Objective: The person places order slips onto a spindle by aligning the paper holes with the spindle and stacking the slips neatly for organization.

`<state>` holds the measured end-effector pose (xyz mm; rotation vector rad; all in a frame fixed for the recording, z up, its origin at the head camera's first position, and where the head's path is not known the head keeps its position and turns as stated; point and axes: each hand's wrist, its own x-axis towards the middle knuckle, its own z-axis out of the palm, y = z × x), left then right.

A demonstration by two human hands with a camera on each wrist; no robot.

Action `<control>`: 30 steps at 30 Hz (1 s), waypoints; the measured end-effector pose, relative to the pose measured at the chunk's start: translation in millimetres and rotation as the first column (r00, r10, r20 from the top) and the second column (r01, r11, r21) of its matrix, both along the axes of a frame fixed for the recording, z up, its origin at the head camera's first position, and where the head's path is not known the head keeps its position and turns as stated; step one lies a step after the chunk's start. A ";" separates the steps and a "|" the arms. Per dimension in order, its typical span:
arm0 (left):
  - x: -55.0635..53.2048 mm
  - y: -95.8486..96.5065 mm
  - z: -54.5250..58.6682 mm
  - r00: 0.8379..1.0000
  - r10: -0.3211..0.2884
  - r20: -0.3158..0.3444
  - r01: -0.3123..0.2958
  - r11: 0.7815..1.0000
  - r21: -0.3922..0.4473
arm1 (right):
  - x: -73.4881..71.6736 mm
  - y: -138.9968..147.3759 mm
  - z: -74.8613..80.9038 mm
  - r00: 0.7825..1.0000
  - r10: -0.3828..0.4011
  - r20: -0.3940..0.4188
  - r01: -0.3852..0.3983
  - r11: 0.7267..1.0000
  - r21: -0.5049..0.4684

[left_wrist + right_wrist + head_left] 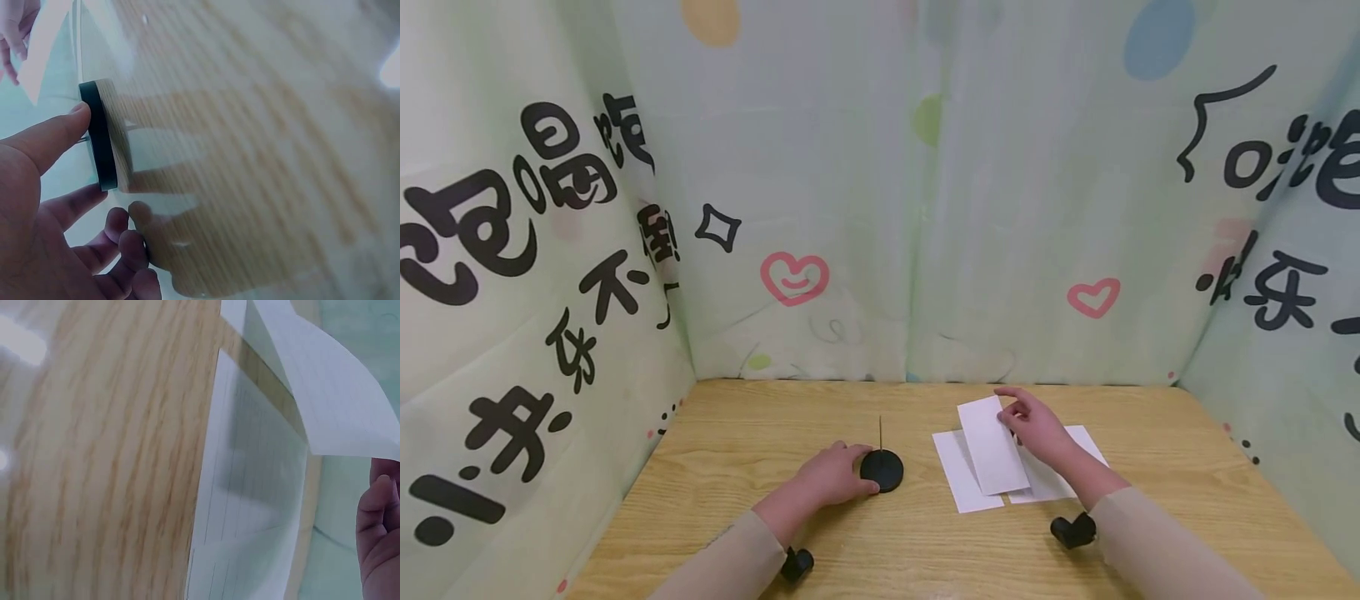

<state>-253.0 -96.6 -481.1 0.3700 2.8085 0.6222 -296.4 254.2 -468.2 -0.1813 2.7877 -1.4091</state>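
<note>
My left hand point(833, 477) grips the edge of a paper spike point(886, 475), a round black base with a thin upright rod. In the left wrist view, the thumb and a finger span the edge of its base point(101, 140), while the other fingers curl beside it. My right hand point(1034, 427) pinches a white paper slip point(992, 454) near its upper right corner. In the right wrist view that slip point(344, 394) is raised and bends. Below it, a left sheet point(952, 471) and a right sheet point(1051, 482) lie on the table. Faint printed lines show on one sheet point(256, 462).
The wooden table point(760, 417) carries all of this. Pale curtains point(850, 167) with black characters and pink hearts hang at the back and both sides. A black wrist device point(1073, 530) shows at the right sleeve, another point(797, 565) at the left.
</note>
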 end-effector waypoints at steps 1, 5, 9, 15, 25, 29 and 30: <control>0.3 0.1 0.6 1.000 0.003 0.001 -0.003 1.000 0.000 | 0.9 -0.2 1.2 1.000 -0.004 0.001 0.004 1.000 -0.015; 0.4 1.2 2.1 1.000 0.004 0.002 -0.004 1.000 -0.004 | 4.7 -1.9 5.5 1.000 -0.013 -0.015 0.012 0.998 -0.063; 0.8 2.3 1.9 1.000 -0.006 -0.009 0.006 1.000 -0.018 | 9.1 -5.4 9.0 0.999 -0.010 -0.035 0.006 0.995 -0.100; 0.8 2.7 0.0 1.000 -0.002 -0.015 0.001 1.000 -0.027 | 14.4 -13.0 12.8 0.998 0.007 -0.064 -0.017 0.988 -0.152; 2.9 2.6 1.5 1.000 0.000 -0.026 0.000 1.000 -0.024 | 24.5 -32.0 22.1 0.997 0.043 -0.065 -0.055 0.980 -0.191; 6.1 1.5 5.4 0.999 0.003 -0.033 -0.003 1.000 -0.001 | 28.1 -39.5 24.7 0.996 0.059 -0.065 -0.071 0.976 -0.207; 7.0 1.1 6.9 0.999 0.005 -0.034 -0.005 1.000 0.012 | 28.9 -41.4 25.2 0.996 0.064 -0.066 -0.076 0.974 -0.213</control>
